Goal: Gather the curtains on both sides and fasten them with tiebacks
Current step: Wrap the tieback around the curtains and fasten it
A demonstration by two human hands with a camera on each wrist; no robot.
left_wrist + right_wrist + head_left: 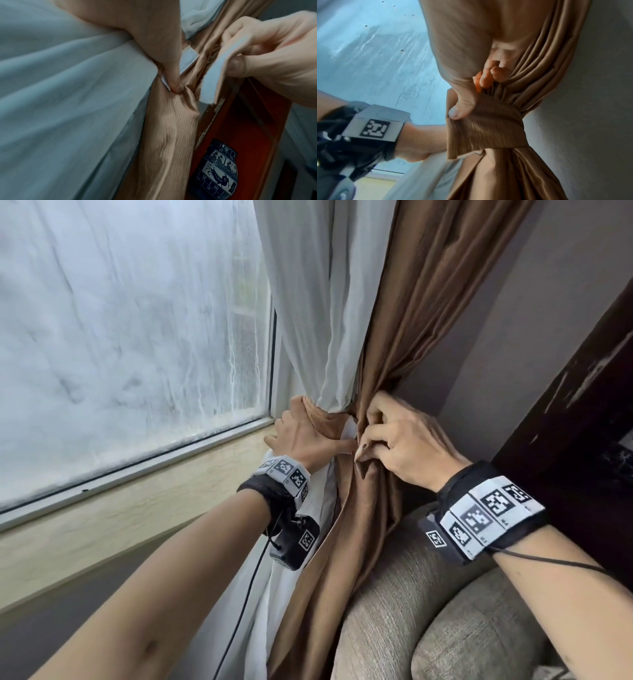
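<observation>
A brown curtain (428,302) and a white sheer (322,302) are bunched together at the window's right side. A ribbed brown tieback (318,417) wraps round the bunch. My left hand (301,436) grips its left end, and in the left wrist view the thumb (171,75) presses a white fastening strip (188,58). My right hand (394,440) pinches the other end, whose white fastening patch (210,83) faces the strip across a small gap. The right wrist view shows my right thumb (458,109) on the tieback band (488,128).
Frosted window glass (120,337) and a beige sill (102,525) lie to the left. A grey sofa arm (445,611) sits below my right wrist. A dark wooden cabinet (582,405) stands right, holding a blue-and-white vase (217,169). The wall (513,320) is behind the curtain.
</observation>
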